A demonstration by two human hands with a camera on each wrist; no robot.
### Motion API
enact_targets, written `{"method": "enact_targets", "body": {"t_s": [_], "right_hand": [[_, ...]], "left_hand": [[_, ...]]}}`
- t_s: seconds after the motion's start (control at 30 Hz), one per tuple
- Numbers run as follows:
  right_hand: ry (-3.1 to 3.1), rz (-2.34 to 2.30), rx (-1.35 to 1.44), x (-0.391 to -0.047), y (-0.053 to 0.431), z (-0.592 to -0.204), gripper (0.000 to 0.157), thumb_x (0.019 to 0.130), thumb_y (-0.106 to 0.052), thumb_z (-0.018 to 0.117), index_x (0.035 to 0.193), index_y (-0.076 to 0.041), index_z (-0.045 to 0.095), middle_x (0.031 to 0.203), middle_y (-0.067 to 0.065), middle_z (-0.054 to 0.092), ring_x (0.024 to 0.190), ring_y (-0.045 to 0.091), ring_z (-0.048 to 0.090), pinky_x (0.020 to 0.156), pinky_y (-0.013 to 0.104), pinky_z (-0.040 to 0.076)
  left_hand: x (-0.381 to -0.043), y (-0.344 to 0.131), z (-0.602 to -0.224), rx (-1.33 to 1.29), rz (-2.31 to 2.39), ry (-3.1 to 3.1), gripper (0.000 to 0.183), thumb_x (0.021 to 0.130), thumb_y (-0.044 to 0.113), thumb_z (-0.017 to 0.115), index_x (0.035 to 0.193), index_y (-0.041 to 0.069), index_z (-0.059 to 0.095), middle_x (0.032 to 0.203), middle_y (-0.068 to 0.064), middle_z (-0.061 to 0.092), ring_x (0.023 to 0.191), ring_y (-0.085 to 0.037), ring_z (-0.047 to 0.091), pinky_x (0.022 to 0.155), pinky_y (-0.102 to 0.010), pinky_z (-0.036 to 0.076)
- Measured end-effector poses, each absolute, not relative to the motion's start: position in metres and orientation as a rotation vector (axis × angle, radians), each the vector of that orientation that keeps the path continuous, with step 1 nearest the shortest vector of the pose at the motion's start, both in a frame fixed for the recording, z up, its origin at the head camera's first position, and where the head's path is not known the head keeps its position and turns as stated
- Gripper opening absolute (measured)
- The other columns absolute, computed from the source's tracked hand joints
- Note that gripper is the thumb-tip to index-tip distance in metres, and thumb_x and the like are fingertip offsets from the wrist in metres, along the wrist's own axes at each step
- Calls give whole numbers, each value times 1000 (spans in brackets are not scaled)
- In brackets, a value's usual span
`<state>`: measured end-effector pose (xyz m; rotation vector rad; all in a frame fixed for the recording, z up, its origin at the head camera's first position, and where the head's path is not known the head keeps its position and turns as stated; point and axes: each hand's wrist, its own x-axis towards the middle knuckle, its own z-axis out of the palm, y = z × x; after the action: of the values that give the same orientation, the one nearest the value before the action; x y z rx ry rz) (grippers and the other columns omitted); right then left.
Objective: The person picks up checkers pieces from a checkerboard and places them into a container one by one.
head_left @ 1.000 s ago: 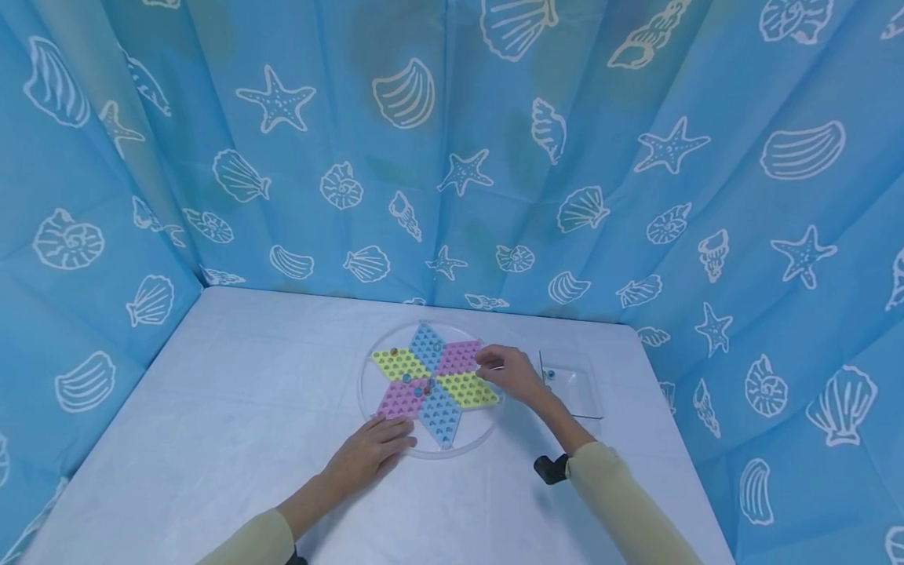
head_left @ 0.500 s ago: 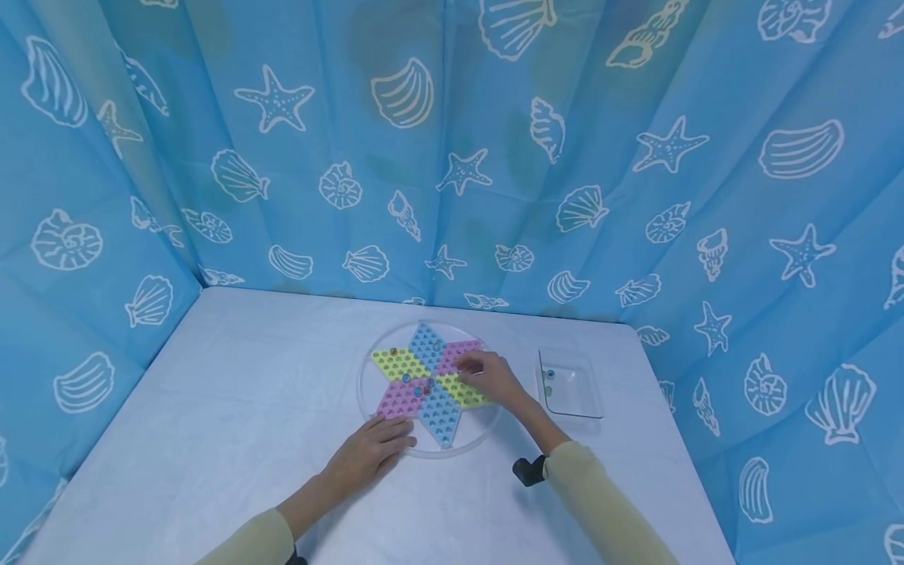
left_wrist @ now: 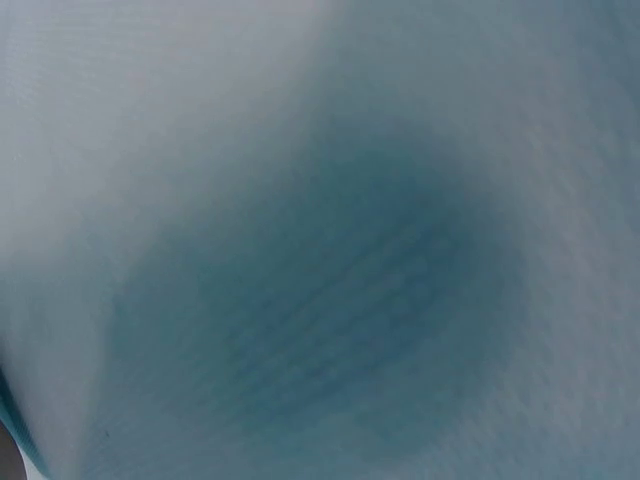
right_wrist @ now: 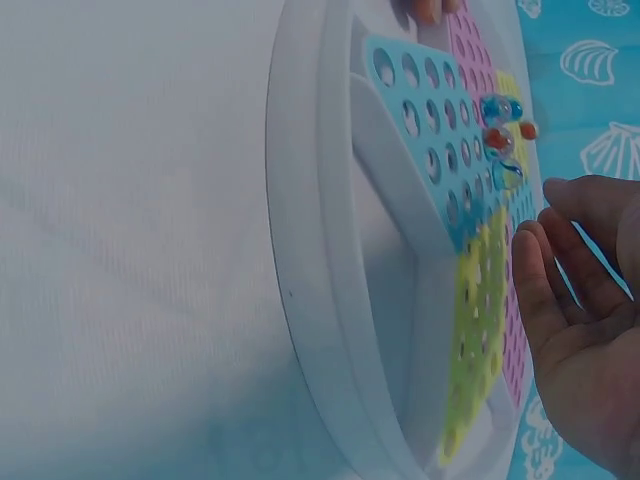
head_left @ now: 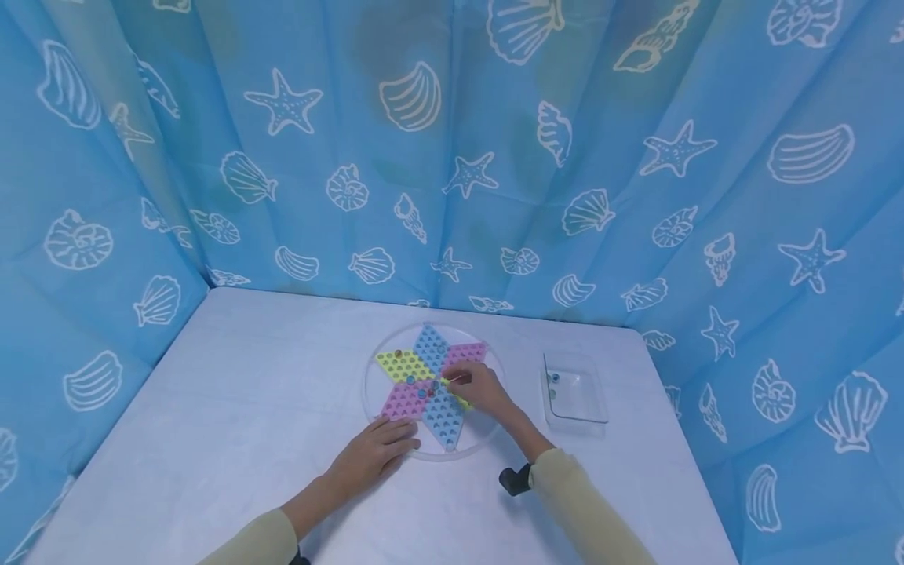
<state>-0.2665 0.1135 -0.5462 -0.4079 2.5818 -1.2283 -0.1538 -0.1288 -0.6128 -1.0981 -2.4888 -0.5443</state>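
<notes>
A round Chinese checkers board (head_left: 370, 412) with a pink, yellow and blue star stands on the table. The left hand (head_left: 367, 455) rests at its near-left rim, fingers fairly straight. Over the yellow point near the star's centre hovers the right hand (head_left: 482, 390), fingers bent. In the right wrist view this hand (right_wrist: 590, 330) shows no marble between its parted fingertips. A clear marble with a blue swirl (right_wrist: 508, 176) sits just beyond them, beside an orange-red marble (right_wrist: 498, 141) and blue ones (right_wrist: 497, 109). Another marble (head_left: 399, 354) lies on the far-left yellow point.
A clear rectangular tray (head_left: 603, 408) with a few marbles (head_left: 554, 377) stands right of the board. White cloth (head_left: 268, 369) covers the table. A blue shell-print curtain (head_left: 395, 173) hangs behind and at both sides. The left wrist view is only a blur.
The right hand has moved left and nearer across the board, from its right side toward the star's centre. The left hand has stayed at the rim.
</notes>
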Motion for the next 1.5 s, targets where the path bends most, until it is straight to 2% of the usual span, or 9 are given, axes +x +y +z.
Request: {"method": "enact_targets", "body": {"t_s": [0.23, 0.53, 1.17, 1.5], "right_hand": [[2556, -1240, -411, -263, 109, -552, 24, 94, -8, 68, 117, -8, 70, 114, 6, 70, 104, 23, 66, 88, 34, 59], [2577, -1218, -387, -261, 107, -555, 23, 94, -8, 68, 117, -10, 71, 111, 4, 70, 102, 21, 65, 91, 36, 57], [2614, -1206, -389, -266, 101, -562, 23, 92, -6, 68, 114, -10, 72, 103, 1, 70, 91, 16, 63, 84, 32, 57], [2644, -1189, -452, -269, 99, -564, 24, 90, -4, 68, 113, -8, 72, 98, 1, 69, 87, 15, 62, 80, 29, 57]], "left_hand": [[-151, -127, -615, -1099, -525, -2500, 31, 88, 14, 75, 118, 16, 71, 133, -7, 63, 127, -24, 56, 110, -51, 40], [-153, -127, -614, -1097, -529, -2503, 31, 88, 14, 75, 118, 15, 71, 133, -6, 63, 127, -24, 56, 111, -51, 40], [-154, -127, -609, -1113, -530, -2470, 31, 88, 12, 73, 119, 12, 72, 129, -5, 66, 123, -26, 59, 108, -50, 44], [-155, -128, -610, -1140, -534, -2406, 34, 85, 9, 74, 119, 10, 72, 127, -8, 67, 120, -28, 61, 104, -53, 46]]}}
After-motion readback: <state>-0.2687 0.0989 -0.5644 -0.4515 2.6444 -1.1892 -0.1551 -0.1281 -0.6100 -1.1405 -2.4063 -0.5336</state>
